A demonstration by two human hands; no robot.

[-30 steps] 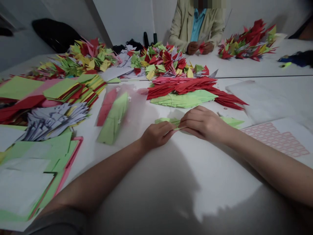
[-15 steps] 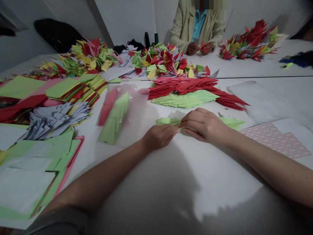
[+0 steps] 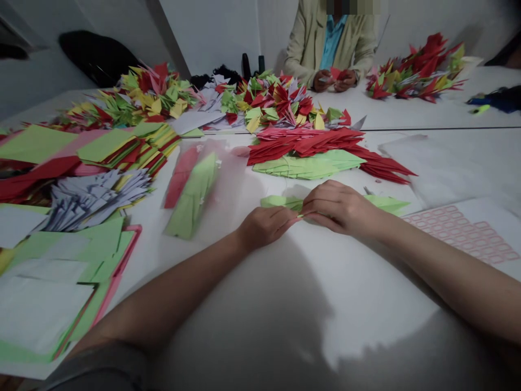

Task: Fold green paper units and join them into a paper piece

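Observation:
My left hand [image 3: 262,227] and my right hand [image 3: 336,207] meet fingertip to fingertip just above the white table. Both are closed in a pinch on a small folded green paper [image 3: 300,216], mostly covered by the fingers. Behind my hands lie light-green folded papers [image 3: 280,202], partly hidden by my right hand, with another green point [image 3: 391,204] showing beyond its wrist. Farther back is a fanned stack of green folded papers [image 3: 309,164], with red folded papers [image 3: 329,142] against it.
A clear plastic bag [image 3: 193,201] with green and red folded papers lies left of my hands. Paper sheets [image 3: 49,304] are stacked at left. Paper cranes [image 3: 277,100] are heaped at the back. A printed sheet [image 3: 459,233] lies right. Opposite, a person [image 3: 331,49] holds red paper.
My hands stay almost in place, still pinching the paper, with slight finger movement. The person opposite has shifted the red paper a little in their hands.

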